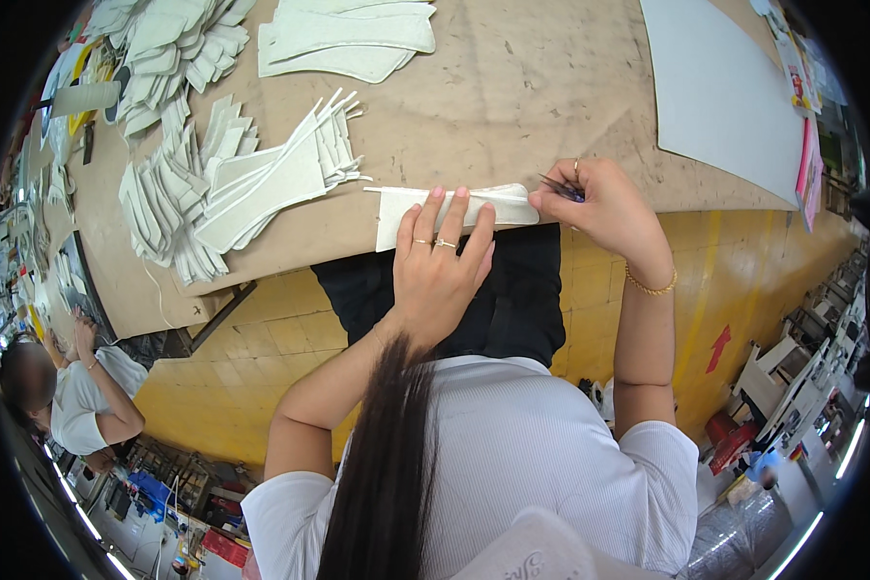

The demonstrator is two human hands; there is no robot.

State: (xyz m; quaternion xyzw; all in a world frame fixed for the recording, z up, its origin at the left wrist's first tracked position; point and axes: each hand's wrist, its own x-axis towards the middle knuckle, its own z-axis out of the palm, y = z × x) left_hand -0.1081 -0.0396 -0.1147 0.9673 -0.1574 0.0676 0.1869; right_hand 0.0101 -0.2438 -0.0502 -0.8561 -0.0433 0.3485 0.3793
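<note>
Flat on the table edge, the left hand presses a white cut piece down, fingers spread and extended, two rings showing. Right hand is curled closed around a small dark tool, touching the piece's right end; gold bracelet at the wrist. Fanned stacks of white cut pieces lie just left, a neater pile farther up. Large pale grey sheet at upper right, with colourful papers beyond it. Brown paper-covered table. Yellow tiled floor below carries a red arrow mark. Another person sits at far left. Both forearms rise from below, elbows bent.
</note>
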